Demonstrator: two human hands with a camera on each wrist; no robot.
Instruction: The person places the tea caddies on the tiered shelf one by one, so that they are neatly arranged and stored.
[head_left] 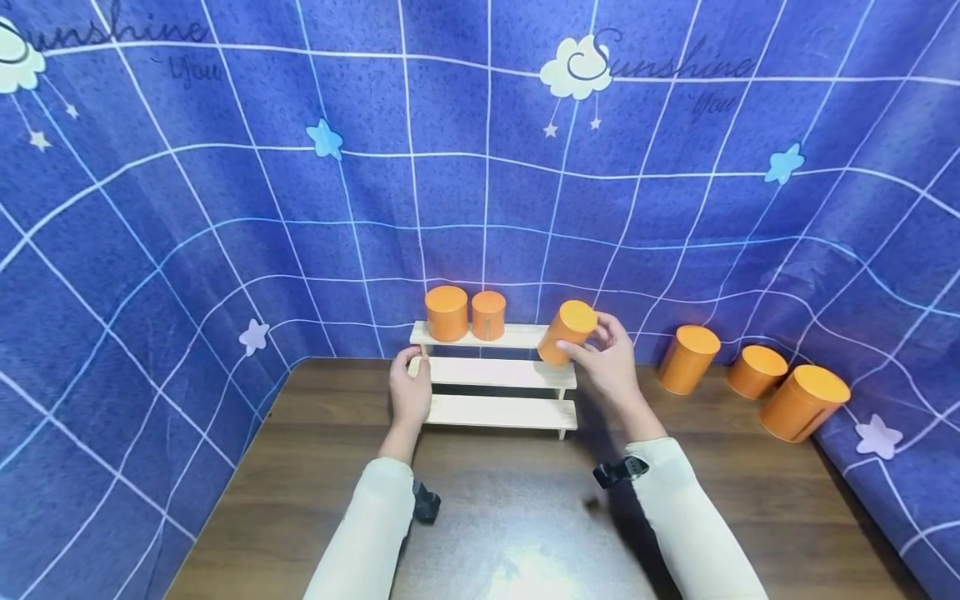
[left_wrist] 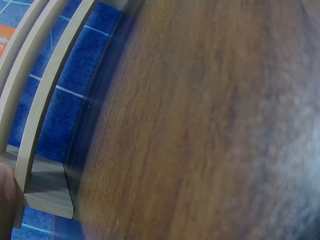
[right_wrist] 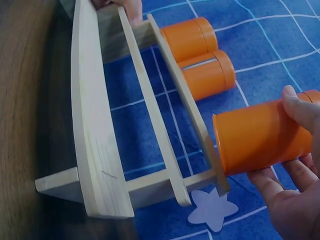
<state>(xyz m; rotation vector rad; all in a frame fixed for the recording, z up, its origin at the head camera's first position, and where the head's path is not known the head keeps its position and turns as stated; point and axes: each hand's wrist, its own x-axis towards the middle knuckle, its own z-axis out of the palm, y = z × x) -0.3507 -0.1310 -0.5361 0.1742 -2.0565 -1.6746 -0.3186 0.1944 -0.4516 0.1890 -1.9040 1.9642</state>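
Observation:
A three-tier wooden shelf rack (head_left: 501, 372) stands against the blue cloth. My left hand (head_left: 411, 392) grips its left end, thumb and fingers around the side; the left wrist view catches only a fingertip (left_wrist: 7, 200) by the boards. In my right hand (head_left: 613, 364) is a tall orange canister (head_left: 567, 332), pinched between thumb and fingers. It leans over the right end of the top tier, and in the right wrist view its base (right_wrist: 220, 145) is right at that board's edge. A wide orange canister (head_left: 447, 315) and a smaller orange canister (head_left: 488, 317) stand on the top tier's left half.
On the table's right side stand a tall orange canister (head_left: 688, 360), a short orange canister (head_left: 757, 372) and a large orange canister (head_left: 806, 403). Blue cloth (head_left: 465, 192) with white lines rises behind and at both sides. The brown wooden table (head_left: 480, 500) extends in front.

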